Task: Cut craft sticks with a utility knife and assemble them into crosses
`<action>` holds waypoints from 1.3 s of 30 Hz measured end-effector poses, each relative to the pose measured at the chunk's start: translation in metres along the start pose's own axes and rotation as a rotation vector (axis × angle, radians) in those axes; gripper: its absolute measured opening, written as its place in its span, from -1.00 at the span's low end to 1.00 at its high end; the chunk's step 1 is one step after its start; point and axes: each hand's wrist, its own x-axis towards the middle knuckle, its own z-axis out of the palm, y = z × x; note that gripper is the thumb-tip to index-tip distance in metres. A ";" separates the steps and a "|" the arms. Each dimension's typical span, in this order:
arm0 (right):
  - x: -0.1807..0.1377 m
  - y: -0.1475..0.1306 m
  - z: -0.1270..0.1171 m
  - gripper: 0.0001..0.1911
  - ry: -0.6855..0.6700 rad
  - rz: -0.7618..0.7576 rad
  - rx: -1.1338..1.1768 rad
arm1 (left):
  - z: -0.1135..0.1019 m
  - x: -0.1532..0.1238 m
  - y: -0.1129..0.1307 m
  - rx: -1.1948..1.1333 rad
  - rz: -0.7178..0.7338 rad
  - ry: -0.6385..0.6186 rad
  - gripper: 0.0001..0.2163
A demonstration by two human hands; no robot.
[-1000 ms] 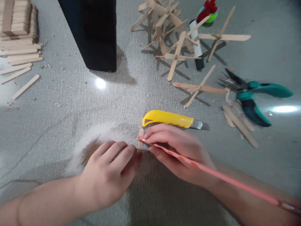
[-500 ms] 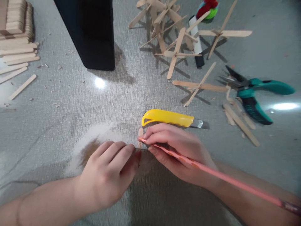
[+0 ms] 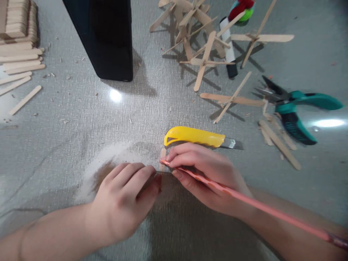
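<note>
A pink pencil (image 3: 244, 197) lies in the grip of my right hand (image 3: 206, 177), its tip resting on a short upright wooden craft stick (image 3: 163, 154). My left hand (image 3: 127, 199) is closed, its fingers curled down at the lower end of that stick. A thin dark edge runs between the two hands across the stick; what my left fingers pinch is hidden. Just above my right hand lies a yellow utility knife (image 3: 194, 135) with its blade out to the right.
A black phone-like slab (image 3: 114, 43) stands at the back. Stacked craft sticks (image 3: 19, 21) sit far left. Crossed-stick pieces (image 3: 202, 61), a white marker (image 3: 227, 43) and red and green pom-poms (image 3: 241, 11) lie at upper right. Teal-handled pliers (image 3: 315, 99) rest near stick scraps (image 3: 281, 145).
Almost nothing differs. Both hands keep their places, with the pencil tip still on the craft stick; the view has shifted very slightly.
</note>
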 end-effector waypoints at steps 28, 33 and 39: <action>-0.008 -0.003 0.006 -0.78 0.016 0.019 -0.106 | 0.000 0.003 0.001 -0.003 0.010 0.004 -0.93; -0.006 -0.004 0.006 -0.77 0.008 0.010 -0.119 | 0.000 0.003 0.001 -0.007 0.006 -0.002 -0.92; -0.006 -0.005 0.005 -0.78 -0.017 0.018 -0.114 | 0.000 0.003 0.002 -0.003 -0.005 -0.002 -0.92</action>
